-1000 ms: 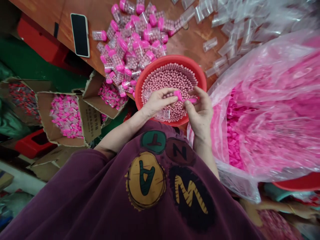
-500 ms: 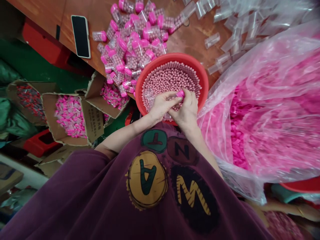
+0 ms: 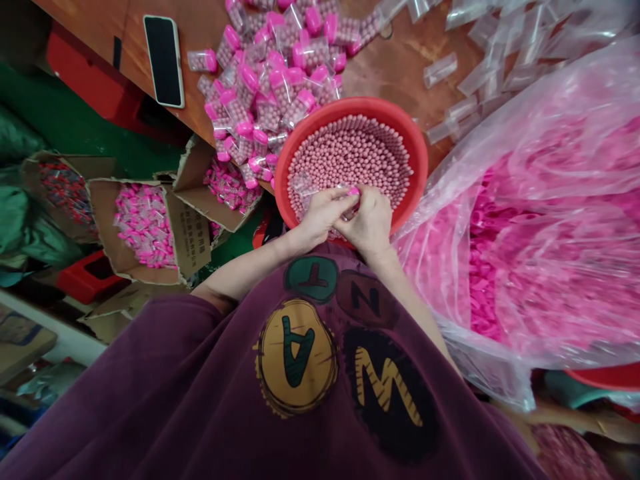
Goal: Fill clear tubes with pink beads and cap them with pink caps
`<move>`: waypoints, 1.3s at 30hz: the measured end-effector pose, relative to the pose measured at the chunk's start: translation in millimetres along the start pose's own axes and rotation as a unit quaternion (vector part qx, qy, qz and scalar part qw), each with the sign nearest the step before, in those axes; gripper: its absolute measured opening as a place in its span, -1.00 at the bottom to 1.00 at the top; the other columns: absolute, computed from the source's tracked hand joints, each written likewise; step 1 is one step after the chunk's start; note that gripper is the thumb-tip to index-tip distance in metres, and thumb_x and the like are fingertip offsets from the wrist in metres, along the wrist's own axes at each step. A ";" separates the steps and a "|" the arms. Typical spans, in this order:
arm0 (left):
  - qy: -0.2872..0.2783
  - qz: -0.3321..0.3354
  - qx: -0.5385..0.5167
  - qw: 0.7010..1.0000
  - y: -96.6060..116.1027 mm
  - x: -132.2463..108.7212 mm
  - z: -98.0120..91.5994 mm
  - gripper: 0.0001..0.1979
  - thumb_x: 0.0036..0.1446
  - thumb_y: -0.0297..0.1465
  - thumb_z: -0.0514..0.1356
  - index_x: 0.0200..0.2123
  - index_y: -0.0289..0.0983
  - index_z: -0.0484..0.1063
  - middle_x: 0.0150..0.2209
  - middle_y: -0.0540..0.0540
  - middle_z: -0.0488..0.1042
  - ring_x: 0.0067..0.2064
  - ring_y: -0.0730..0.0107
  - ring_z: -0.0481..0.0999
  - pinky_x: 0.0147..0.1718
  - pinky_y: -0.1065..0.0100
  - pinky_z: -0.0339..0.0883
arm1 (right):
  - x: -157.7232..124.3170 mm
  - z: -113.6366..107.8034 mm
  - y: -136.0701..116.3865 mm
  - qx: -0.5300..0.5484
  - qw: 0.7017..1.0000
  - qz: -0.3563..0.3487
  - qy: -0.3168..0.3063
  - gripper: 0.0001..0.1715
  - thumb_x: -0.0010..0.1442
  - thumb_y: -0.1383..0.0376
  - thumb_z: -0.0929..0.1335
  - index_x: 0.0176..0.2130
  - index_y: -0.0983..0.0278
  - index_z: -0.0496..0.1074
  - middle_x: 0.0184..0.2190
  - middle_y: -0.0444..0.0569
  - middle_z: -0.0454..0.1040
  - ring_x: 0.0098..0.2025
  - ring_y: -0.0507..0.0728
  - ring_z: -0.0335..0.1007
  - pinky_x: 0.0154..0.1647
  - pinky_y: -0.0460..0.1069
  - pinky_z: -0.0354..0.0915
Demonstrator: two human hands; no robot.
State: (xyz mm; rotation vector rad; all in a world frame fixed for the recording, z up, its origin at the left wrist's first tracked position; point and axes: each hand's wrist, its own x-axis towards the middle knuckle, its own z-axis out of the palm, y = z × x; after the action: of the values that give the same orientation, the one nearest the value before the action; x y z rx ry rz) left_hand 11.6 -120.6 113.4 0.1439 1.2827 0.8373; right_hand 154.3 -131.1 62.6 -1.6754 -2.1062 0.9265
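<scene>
Over the red bowl [image 3: 419, 167] of small pink beads, my left hand [image 3: 321, 215] and my right hand [image 3: 371, 217] meet fingertip to fingertip. Between them is a small clear tube [image 3: 351, 211] topped by a bright pink cap [image 3: 354, 191]. My left fingers pinch it from one side; my right fingers close round the cap from the other. Most of the tube is hidden by the hands, so how full it is cannot be told. Clear plastic [image 3: 301, 185] lies on the beads by my left hand.
Bead-filled tubes with pink caps [image 3: 267, 110] are heaped beyond the bowl. Empty clear tubes [image 3: 440, 71] lie at the upper right, and a large bag of pink caps [image 3: 483, 267] below them. A phone [image 3: 164, 61] and cartons [image 3: 187, 240] are at left; another person's arm [image 3: 575, 419] shows lower right.
The pink cap sits slightly lower and left in my fingers, and less of it shows. My right fingers have curled further over it. The surroundings have shifted slightly with the camera.
</scene>
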 end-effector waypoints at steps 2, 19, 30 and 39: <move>-0.009 -0.016 -0.003 1.000 -4.7 7.1 -2.8 -0.91 0.47 -0.43 0.45 -0.18 -0.28 0.72 -0.26 -0.06 0.72 -0.20 0.37 0.68 0.01 0.32 0.64 | -2.5 7.7 5.3 0.053 0.999 0.006 -0.009 -0.07 0.26 -0.04 0.61 0.43 0.28 0.44 0.28 0.32 0.62 0.34 0.54 0.60 0.42 0.51 0.55; 0.233 0.328 0.569 0.717 21.8 15.9 -168.5 -0.69 0.58 -0.44 0.17 0.22 -0.17 0.64 0.35 -0.20 0.70 0.48 0.01 0.59 0.62 -0.18 0.40 | 24.5 29.5 28.6 -0.040 0.991 0.056 -0.117 -0.36 0.48 0.32 0.35 0.44 0.41 0.55 0.33 0.45 0.60 0.38 0.56 0.51 0.54 0.55 0.43; -0.113 0.154 0.737 0.648 17.7 77.4 -10.6 -0.48 0.49 -0.67 0.04 0.30 -0.40 0.68 0.36 -0.41 0.69 0.39 0.05 0.68 0.47 0.15 0.51 | 35.8 54.3 40.7 0.157 0.981 0.105 -0.035 -0.32 0.39 0.37 0.29 0.42 0.26 0.49 0.33 0.29 0.69 0.38 0.38 0.60 0.61 0.41 0.50; -0.076 0.145 0.773 0.613 12.7 88.5 -8.4 -0.50 0.45 -0.68 0.04 0.20 -0.39 0.72 0.32 -0.50 0.68 0.35 -0.15 0.72 0.39 0.00 0.58 | 20.0 41.9 22.4 0.170 0.980 0.098 -0.026 -0.25 0.45 0.45 0.25 0.52 0.31 0.48 0.61 0.25 0.47 0.69 0.28 0.36 0.84 0.31 0.22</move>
State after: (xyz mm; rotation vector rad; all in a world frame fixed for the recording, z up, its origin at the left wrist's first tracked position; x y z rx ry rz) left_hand 1.9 -59.7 48.2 1.8089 1.4921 -0.2994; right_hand 141.1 -122.2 13.7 -1.7087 -1.7100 1.3189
